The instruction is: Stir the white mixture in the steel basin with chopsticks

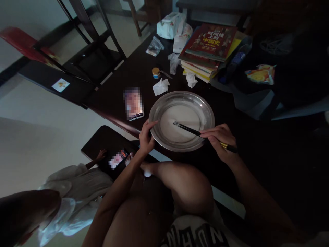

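A round stainless steel basin (205,109) rests near the table's edge, with a pale, cloudy-looking layer across its bottom. My left hand (147,138) is closed on the basin's left rim, fingers over the edge. In my right hand (221,141), at the basin's right side, is a slim black pen-like stick (189,129) with a gold band near its back end. Its tip points left over the middle of the basin; whether it touches the pale layer I cannot tell.
Beyond the basin lie crumpled tissues (161,87), a small gold-lidded jar (155,72) and stacked books (208,43). A lit phone (133,104) stands left of it. Below left, a person (77,185) sits by a stool (95,144) with another lit phone (118,159). A snack packet (262,74) lies right.
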Motion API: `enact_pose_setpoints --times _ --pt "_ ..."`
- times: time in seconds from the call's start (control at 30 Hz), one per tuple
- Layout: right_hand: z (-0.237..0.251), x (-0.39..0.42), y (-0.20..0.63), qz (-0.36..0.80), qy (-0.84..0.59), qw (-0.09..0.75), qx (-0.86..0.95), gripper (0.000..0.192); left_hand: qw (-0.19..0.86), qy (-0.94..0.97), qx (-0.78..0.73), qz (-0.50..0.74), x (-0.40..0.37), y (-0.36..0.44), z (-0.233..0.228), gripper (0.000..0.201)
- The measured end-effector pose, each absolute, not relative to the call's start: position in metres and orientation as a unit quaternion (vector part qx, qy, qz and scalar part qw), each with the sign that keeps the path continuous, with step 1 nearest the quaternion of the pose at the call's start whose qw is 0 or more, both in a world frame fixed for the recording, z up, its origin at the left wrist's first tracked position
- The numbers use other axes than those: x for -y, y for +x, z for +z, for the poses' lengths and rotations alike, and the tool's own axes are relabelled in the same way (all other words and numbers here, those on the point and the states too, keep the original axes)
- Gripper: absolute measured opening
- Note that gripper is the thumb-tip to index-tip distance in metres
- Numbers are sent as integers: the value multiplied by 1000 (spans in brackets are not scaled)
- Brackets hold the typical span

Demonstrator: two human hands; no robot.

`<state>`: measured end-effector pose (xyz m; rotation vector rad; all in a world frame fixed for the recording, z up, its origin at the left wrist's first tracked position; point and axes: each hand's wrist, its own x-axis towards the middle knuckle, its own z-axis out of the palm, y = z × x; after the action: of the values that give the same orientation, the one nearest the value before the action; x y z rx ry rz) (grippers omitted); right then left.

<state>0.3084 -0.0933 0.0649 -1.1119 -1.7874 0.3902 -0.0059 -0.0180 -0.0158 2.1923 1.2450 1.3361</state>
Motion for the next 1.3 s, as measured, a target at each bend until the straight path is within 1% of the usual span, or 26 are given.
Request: enact_pose_setpoints --times 0.13,0.3,0.47,0.63,0.8,0.97,1.13,1.3 --pt "65 94 308 163 -459 507 711 30 140 761 -437 458 18 -6 -16 43" --pt "65 93 308 159 -450 469 743 24 138 761 -433 462 18 -5 -15 46" --pt "65 95 309 165 -466 502 710 28 138 764 -424 466 18 -6 -15 44" --pt "66 94 308 175 -451 475 735 25 146 763 -432 458 18 -7 -16 45" --pt "62 94 310 168 -456 509 710 28 141 761 -436 458 18 -7 -17 46" --pt "63 93 308 160 -447 476 740 23 143 763 -423 467 19 -6 -15 43" --pt "62 95 309 172 -471 508 700 27 140 765 -408 478 18 -6 -14 40" --pt "62 94 308 166 -449 477 737 24 136 766 -419 468 18 -6 -15 41"
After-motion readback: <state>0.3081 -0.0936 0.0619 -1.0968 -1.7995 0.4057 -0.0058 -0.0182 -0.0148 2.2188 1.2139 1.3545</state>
